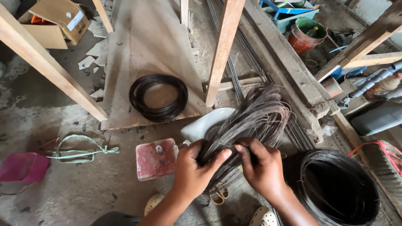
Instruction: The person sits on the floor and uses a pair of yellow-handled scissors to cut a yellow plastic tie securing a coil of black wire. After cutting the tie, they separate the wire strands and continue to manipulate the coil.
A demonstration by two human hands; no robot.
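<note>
Both hands grip one bundle of thin dark wire strands that fans up and to the right. My left hand clasps the bundle's lower end, thumb pressed across it. Beside it, my right hand pinches the same bundle just to the right. A pair of scissors with yellowish handles lies on the floor under the hands. A white basin sits behind the bundle.
A black wire coil lies on a wooden board. A larger wire coil sits at lower right. A red square block, green cord, pink tray, cardboard box, wooden posts and buckets surround me.
</note>
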